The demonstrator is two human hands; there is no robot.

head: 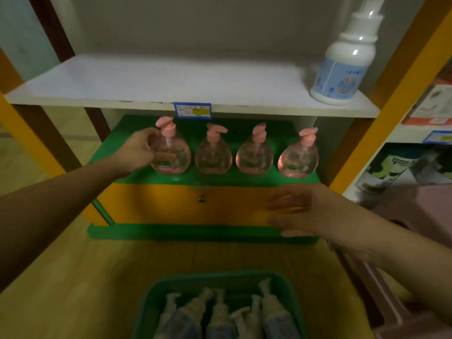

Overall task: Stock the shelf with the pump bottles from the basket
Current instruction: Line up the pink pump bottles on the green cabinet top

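A: Step in hand? Left hand [137, 150], fingers curled round leftmost pink bottle [171, 152] on green shelf [220, 179]; right hand [300, 209] spread, holding nothing.

B: Next, probably: reaching to white pump bottles [220, 314], lying in basket [156, 289] below.

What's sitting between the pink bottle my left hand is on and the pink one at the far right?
Head view: two more pink pump bottles stand between them.

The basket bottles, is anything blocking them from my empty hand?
Nothing visible blocks it. The right hand hangs open above the green basket, and the white pump bottles lie uncovered inside with only open floor between.
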